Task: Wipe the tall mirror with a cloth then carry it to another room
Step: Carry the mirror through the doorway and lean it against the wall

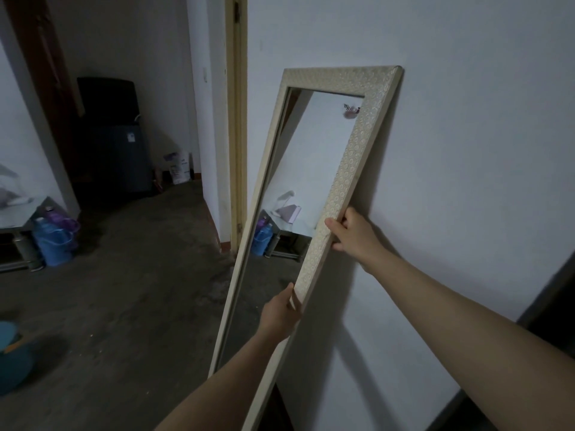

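Both hands on mirror (298,169) edge

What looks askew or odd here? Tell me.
The tall mirror is tilted, its top right corner against the white wall. Both hands grip its right frame edge: the right hand higher, the left hand lower. No cloth is visible. Nothing looks spilled or broken.

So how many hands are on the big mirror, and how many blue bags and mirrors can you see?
Hands on the mirror's frame: 2, the left hand and the right hand
Mirrors: 1, the tall mirror
Blue bags: 1 real one, the blue bag on the floor; the mirror also shows its reflection
Total: 4
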The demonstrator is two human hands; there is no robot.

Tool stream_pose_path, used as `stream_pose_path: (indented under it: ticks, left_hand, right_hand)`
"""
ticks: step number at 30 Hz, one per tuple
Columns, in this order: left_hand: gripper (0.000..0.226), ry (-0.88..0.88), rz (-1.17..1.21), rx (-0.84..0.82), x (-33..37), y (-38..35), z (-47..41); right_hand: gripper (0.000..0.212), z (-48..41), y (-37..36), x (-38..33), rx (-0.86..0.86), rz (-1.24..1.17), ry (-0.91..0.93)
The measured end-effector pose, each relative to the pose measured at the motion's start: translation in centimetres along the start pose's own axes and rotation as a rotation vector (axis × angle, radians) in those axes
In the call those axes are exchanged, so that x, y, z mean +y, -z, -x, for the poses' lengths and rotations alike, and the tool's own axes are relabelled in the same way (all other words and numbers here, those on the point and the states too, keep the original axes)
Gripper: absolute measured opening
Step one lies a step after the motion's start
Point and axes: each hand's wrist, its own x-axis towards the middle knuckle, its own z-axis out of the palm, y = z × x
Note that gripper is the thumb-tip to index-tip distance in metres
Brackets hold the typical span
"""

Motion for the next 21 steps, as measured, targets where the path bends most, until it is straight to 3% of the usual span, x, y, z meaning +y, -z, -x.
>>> stream_pose_path:
  ticks: [14, 17, 21]
  left_hand:
    - [0.066, -0.039, 0.024, -0.041, -1.0, 0.3, 0.9]
    - [0.066, -0.024, 0.056, -0.053, -1.0, 0.4, 1.3]
    - [0.071, -0.062, -0.093, -0.077, -1.3, 0.8, 2.0]
  right_hand:
    - [0.019, 1.4, -0.1, 0.2, -0.038, -0.093, -0.037]
    - [0.028, 2.1, -0.2, 0.4, -0.049, -0.100, -0.029]
    - [0.044, 3.1, -0.4, 0.9, -0.033, -0.080, -0.037]
